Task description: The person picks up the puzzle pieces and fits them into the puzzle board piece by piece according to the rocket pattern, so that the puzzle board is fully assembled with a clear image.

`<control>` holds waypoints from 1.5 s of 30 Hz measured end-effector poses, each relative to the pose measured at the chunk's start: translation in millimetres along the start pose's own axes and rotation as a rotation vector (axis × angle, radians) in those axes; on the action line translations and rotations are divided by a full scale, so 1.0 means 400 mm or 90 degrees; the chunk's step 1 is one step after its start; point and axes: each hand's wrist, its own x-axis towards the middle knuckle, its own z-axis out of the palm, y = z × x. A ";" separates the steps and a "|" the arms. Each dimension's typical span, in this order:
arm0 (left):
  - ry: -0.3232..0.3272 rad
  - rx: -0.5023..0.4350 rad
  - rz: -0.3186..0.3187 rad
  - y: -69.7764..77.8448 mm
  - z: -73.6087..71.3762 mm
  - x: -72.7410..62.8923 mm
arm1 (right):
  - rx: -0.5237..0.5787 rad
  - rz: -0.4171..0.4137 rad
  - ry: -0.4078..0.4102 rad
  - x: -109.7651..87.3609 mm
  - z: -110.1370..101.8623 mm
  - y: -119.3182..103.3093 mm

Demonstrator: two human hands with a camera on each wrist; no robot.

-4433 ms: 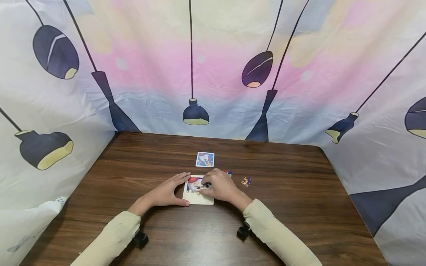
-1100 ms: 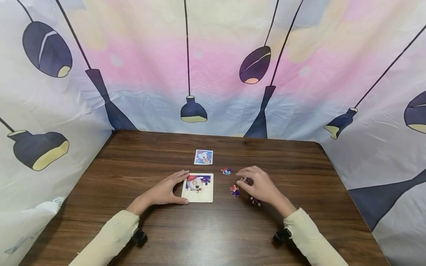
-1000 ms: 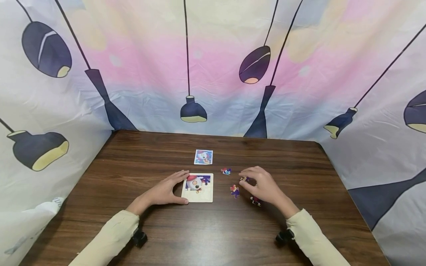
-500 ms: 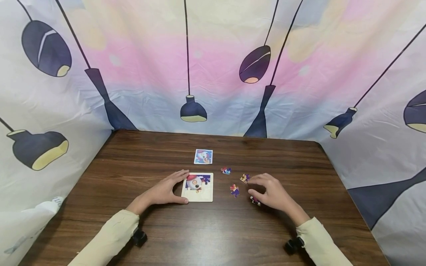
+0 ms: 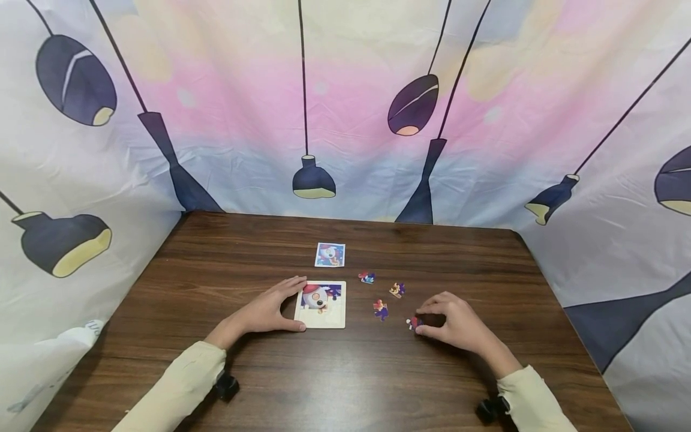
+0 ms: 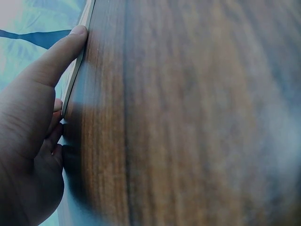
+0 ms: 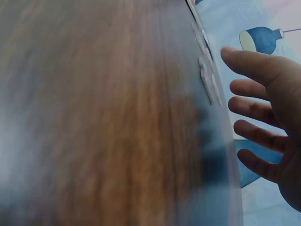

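Note:
In the head view my left hand [image 5: 270,310] holds the left side of a square jigsaw puzzle board [image 5: 330,319], thumb at the near corner and fingers at the far one. The left wrist view shows the thumb [image 6: 66,49] against the board's edge. The board's upper part carries joined pieces with a white character in a red hat; its lower part is bare. My right hand [image 5: 454,322] is at a red-and-purple puzzle piece [image 5: 413,323] on the table, thumb and fingertips apart on either side of it. Its spread fingers [image 7: 256,110] show in the right wrist view.
Loose puzzle pieces lie between board and right hand: a red-and-blue one [image 5: 367,277], a yellow-and-purple one [image 5: 397,290] and an orange-and-purple one [image 5: 380,309]. A printed picture card [image 5: 330,255] lies behind the board. Patterned cloth [image 5: 356,120] surrounds the wooden table [image 5: 243,252].
My right hand has left the board, passed over the loose pieces and moved right and nearer to the red-and-purple piece. A dark purple piece now sits at the board's upper right. The left hand stays put.

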 end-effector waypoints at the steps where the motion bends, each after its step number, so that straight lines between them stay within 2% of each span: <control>1: 0.000 0.000 0.000 -0.001 0.000 0.000 | -0.003 0.006 -0.007 -0.002 0.000 0.002; 7: 0.002 -0.001 0.001 -0.003 0.000 0.000 | -0.027 0.010 -0.030 -0.014 0.007 0.011; 19: 0.006 0.002 0.011 -0.003 -0.003 -0.002 | -0.039 0.019 -0.036 -0.015 0.007 0.016; 24: 0.005 0.005 0.014 -0.003 -0.001 -0.004 | -0.034 0.001 -0.044 -0.018 0.006 0.016; 36: 0.007 0.002 0.015 0.002 0.001 -0.009 | -0.013 -0.052 -0.039 -0.009 0.008 0.017; 45: 0.003 -0.001 0.009 0.003 0.000 -0.007 | 0.005 -0.038 -0.019 0.007 0.008 0.011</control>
